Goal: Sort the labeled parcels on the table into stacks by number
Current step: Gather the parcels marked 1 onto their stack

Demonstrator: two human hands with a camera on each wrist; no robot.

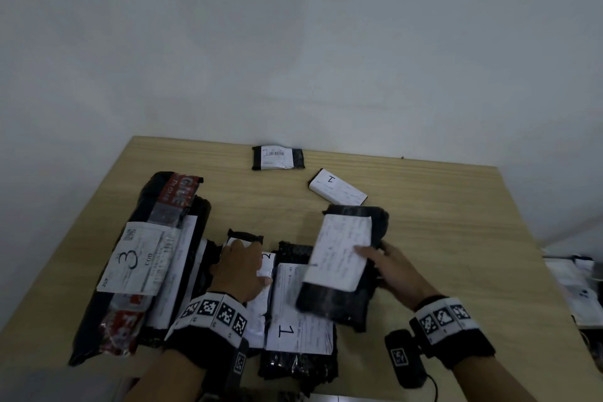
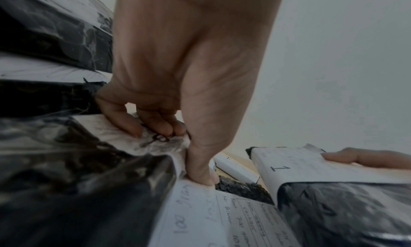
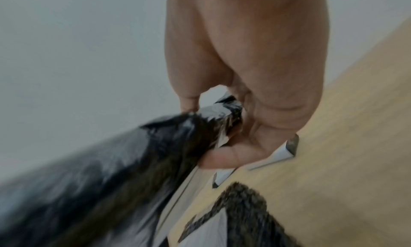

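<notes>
My right hand [image 1: 380,259] grips a black parcel [image 1: 339,258] by its right edge and holds it tilted above the table. Its white label shows a "1" [image 2: 280,168] in the left wrist view. The right wrist view shows the thumb under and the fingers [image 3: 189,103] over that black parcel [image 3: 144,163]. Below it lies another parcel marked 1 [image 1: 295,320]. My left hand [image 1: 243,263] pinches the end of a small black parcel marked 2 [image 1: 266,266], with the thumb [image 2: 201,173] pressed on its label. The long parcel marked 3 [image 1: 133,266] lies at the left.
A small black parcel with a barcode label [image 1: 278,157] sits near the table's far edge. A white-labelled parcel [image 1: 337,189] lies just in front of it. The wooden table [image 1: 456,222] shows bare wood on the right. A wall stands behind, and clutter [image 1: 574,290] lies off the right edge.
</notes>
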